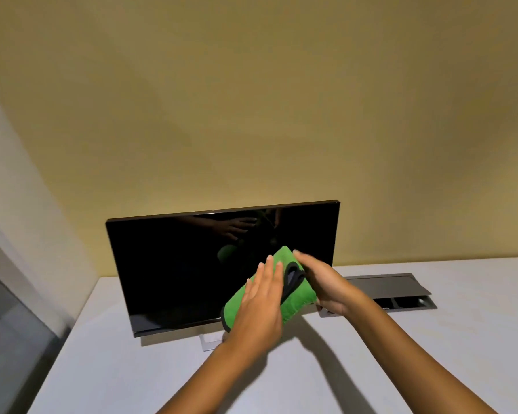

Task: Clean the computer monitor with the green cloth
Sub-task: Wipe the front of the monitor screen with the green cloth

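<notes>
Matte white desk (401,354), glossy black monitor (177,264), folded plush green cloth (293,300) between both hands.

A flat black-screened computer monitor (192,270) with a thin dark frame stood upright, switched off and glossy. A folded bright green microfibre cloth (293,303) with dark grey edging lay before its lower right screen area.

Monitor (192,264) stands upright on white desk (371,369), blocking reach toward the wall behind. Open desk surface lies left, front and right. Cable-box lid (386,286) raised just right of monitor.
</notes>
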`<act>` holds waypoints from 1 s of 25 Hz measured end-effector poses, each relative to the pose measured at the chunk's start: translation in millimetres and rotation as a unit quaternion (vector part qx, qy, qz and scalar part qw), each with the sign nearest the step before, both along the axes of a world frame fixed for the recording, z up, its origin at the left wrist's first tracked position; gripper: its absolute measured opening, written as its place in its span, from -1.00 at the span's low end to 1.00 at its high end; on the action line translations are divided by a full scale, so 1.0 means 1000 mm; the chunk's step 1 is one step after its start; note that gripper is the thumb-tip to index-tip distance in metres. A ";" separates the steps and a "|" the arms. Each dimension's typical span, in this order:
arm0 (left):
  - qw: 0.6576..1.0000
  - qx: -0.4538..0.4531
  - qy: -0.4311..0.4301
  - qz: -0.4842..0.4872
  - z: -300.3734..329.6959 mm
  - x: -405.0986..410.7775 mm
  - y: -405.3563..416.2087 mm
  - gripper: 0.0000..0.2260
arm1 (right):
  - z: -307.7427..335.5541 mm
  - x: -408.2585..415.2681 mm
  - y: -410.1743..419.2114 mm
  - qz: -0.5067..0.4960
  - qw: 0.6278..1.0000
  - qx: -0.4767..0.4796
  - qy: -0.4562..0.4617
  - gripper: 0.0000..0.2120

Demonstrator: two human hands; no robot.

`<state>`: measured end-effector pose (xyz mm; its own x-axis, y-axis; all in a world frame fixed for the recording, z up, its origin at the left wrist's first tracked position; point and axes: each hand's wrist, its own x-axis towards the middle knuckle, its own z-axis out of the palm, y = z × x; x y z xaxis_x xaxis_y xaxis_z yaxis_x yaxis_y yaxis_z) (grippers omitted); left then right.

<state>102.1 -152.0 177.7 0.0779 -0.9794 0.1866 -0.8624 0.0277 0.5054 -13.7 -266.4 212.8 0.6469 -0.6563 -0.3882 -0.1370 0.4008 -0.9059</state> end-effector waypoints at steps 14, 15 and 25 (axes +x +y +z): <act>0.983 -0.069 -0.168 0.012 0.047 -0.045 -0.141 -0.35 | 0.038 -0.140 -0.098 -0.157 0.891 -0.315 0.286 -0.89; 0.980 -0.053 -0.192 0.024 0.052 -0.045 -0.154 -0.33 | 0.040 -0.141 -0.100 -0.181 0.838 -0.389 0.336 -0.86; 0.965 -0.043 -0.258 0.034 0.054 -0.045 -0.191 -0.31 | -0.014 -0.054 -0.121 -0.310 0.678 -0.637 0.193 -0.64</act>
